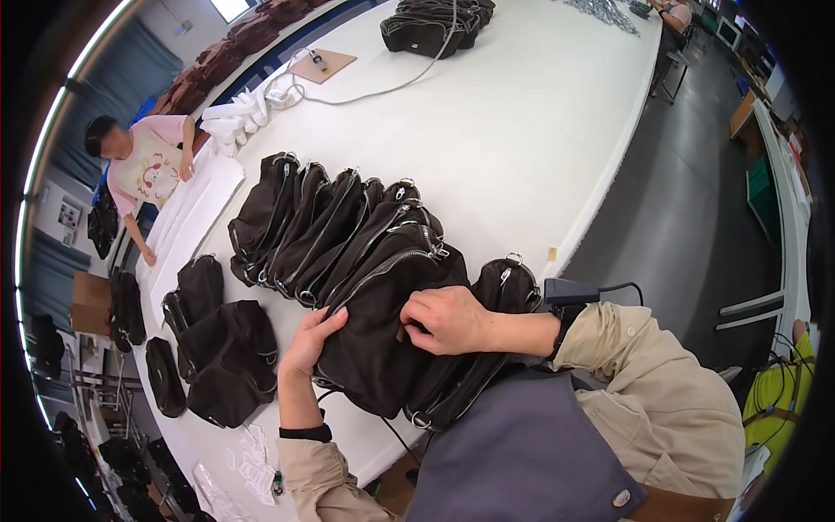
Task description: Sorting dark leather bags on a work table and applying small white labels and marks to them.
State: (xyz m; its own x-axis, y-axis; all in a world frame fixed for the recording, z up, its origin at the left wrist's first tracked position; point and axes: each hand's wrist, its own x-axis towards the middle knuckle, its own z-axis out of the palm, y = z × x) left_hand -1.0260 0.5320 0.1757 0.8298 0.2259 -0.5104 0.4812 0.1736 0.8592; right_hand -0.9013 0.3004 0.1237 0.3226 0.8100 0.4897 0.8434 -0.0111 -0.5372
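A black fabric bag with a silver zipper (372, 362) lies tilted before me at the table's near edge. My left hand (310, 342) grips its left side, thumb on top near the zipper's end. On the bag's front panel, the curled fingers of my right hand (447, 320) pinch at a small brownish tab (400, 334); what else they hold is hidden. Beyond it, several similar black bags (326, 222) lean in a row with metal rings and zipper pulls showing. Another black bag (505, 284) sits under and behind my right forearm.
More black bags (228, 365) lie at the left, above paper tags (258, 463). A bag pile (430, 29) and grey cable (372, 99) occupy the white table's (522, 143) far part. A person (153, 160) stands at the left edge by white sheets (196, 202).
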